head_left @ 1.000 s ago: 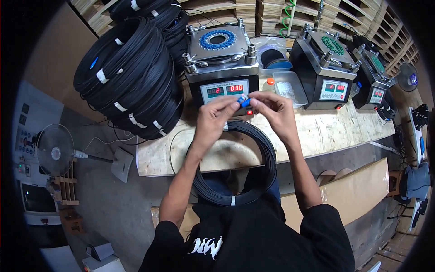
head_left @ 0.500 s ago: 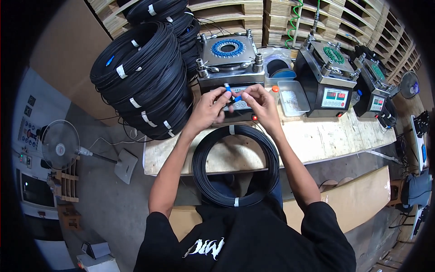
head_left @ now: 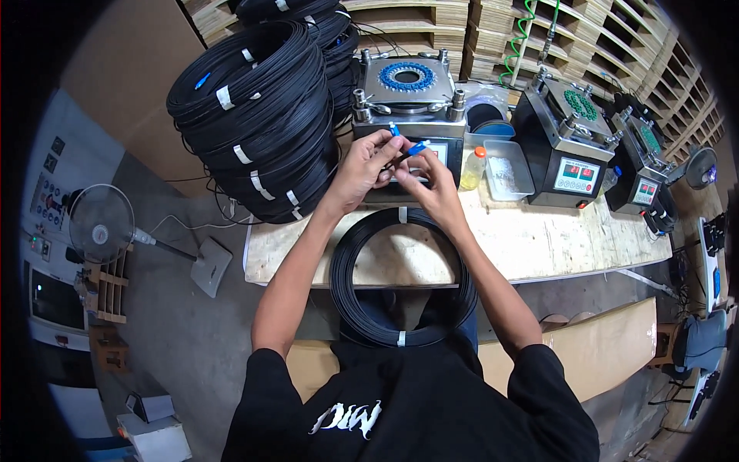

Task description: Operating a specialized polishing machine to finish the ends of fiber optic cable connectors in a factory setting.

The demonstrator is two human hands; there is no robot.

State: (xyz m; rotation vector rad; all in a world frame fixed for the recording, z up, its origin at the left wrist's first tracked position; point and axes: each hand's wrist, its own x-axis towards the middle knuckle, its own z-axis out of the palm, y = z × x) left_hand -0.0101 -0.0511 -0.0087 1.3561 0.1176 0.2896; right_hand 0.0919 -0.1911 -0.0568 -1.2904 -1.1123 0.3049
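Observation:
Both hands are raised in front of the nearest polishing machine, above the table's near half. Pinched in my left hand is a blue fibre-optic connector, its tip pointing up. My right hand has its fingers on a second blue connector with a white tip, on a short black cable end. The hands nearly touch each other. Below them a coil of black cable, bound with white tape, leans from the table edge to my lap.
At left stands a tall stack of black cable coils. To the right are a bottle with an orange cap, a clear plastic tub and more polishing machines on the wooden table. A fan stands beyond the left side.
The view has shifted slightly. My right hand has turned, so its connector now points up and to the right; the bottle beside it has come into fuller view.

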